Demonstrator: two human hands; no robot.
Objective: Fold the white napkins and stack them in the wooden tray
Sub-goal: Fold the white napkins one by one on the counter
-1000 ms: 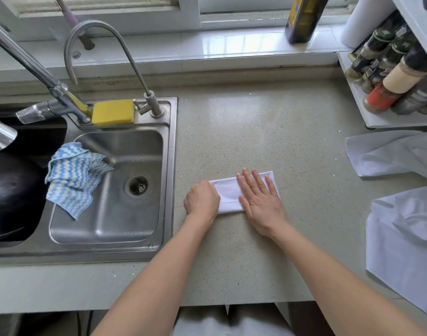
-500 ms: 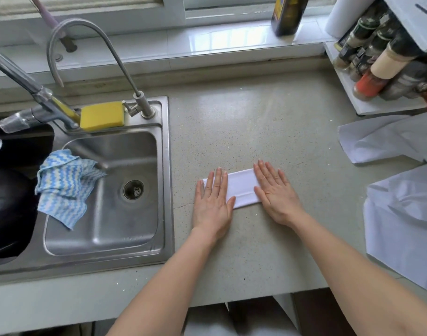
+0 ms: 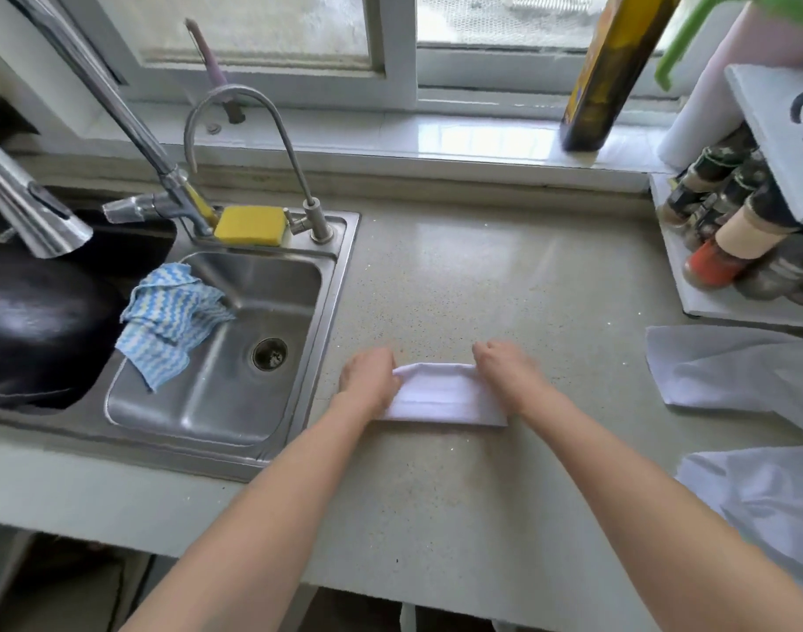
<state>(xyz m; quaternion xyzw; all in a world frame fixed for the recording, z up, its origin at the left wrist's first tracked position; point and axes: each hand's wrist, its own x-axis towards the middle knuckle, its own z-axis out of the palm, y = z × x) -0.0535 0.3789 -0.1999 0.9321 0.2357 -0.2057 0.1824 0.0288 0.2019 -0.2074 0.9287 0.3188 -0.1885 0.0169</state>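
Note:
A white napkin [image 3: 445,396], folded into a narrow strip, lies on the speckled counter [image 3: 481,275] just right of the sink. My left hand [image 3: 367,376] grips its left end with curled fingers, and my right hand [image 3: 509,371] grips its right end the same way. The far edge of the strip is raised off the counter between the two hands. Two unfolded white napkins wait at the right: one [image 3: 728,367] beside the spice rack, another [image 3: 764,508] at the counter's near right edge. No wooden tray is in view.
A steel sink [image 3: 235,403] with a blue striped cloth [image 3: 171,321], a yellow sponge [image 3: 251,224] and taps [image 3: 254,130] lies to the left. A black pan [image 3: 35,321] fills the left basin. A spice rack [image 3: 732,248] stands at the right, a dark bottle [image 3: 605,70] on the sill.
Both hands were flat, pressing the napkin down. Now they have curled round its two ends and lifted its far edge. The view has tilted up toward the window.

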